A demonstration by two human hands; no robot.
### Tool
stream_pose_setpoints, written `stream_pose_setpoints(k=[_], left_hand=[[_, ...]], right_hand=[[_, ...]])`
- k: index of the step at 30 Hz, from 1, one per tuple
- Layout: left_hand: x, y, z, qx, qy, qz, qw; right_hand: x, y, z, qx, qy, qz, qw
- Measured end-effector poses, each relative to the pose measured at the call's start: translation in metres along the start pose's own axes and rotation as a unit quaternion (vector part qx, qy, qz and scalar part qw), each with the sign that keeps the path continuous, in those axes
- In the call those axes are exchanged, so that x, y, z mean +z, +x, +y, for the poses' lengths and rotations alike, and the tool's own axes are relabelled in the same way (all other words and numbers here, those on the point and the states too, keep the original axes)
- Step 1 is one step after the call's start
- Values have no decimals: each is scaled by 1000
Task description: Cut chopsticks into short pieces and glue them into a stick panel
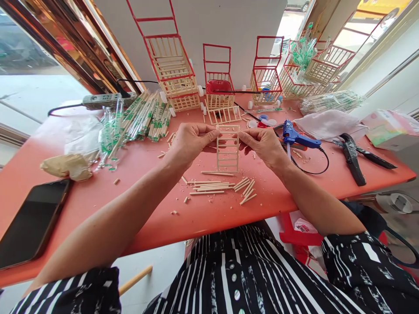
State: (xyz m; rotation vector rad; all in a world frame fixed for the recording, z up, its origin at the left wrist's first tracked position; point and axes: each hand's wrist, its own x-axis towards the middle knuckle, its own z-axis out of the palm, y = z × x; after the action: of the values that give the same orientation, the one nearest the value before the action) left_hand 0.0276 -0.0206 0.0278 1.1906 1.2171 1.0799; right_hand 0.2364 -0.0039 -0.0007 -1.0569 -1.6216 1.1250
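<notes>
Between my two hands stands a small ladder-shaped frame (228,152) of thin wooden sticks, upright over the red table. My left hand (196,138) pinches its upper left side between thumb and fingers. On the opposite side my right hand (258,141) pinches the upper right side. Just below the frame, a single stick (217,173) lies crosswise. Nearer to me is a group of cut sticks (211,188), and right of them a pile of shorter pieces (247,188). A blue glue gun (296,136) rests close to my right hand.
Stick-built carts (173,65) with red handles stand along the back. Wrapped stick bundles (144,115) and a power strip (106,100) lie left, a phone (34,222) at the front left. Black-handled cutters (355,157), a white cloth (330,124) and a tissue pack (393,128) are right.
</notes>
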Motion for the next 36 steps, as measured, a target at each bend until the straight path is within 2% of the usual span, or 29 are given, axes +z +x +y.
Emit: stream_pose_setpoints(k=[7,21,25,28,32,36], left_hand=[[2,2,-6,10,-2,2,1000],[4,3,-10,20,-4,9,1000],[2,6,-10,33,-13,9,999],[1,7,-9,17,-21,4,1000],[-2,6,-4,-16,-23,-9,1000],[-8,4,-1,-10,8,-32,999]], right_hand=[[2,-5,-8,-28,-74,9,997],[2,-4,-6,-18,-58,11,998],[1,-4,-8,7,-48,-22,999],[-1,-4,-7,19,-36,-38,998],[-4,-1,-3,14,-27,-23,999],[-5,1,0,2,-7,-9,1000]])
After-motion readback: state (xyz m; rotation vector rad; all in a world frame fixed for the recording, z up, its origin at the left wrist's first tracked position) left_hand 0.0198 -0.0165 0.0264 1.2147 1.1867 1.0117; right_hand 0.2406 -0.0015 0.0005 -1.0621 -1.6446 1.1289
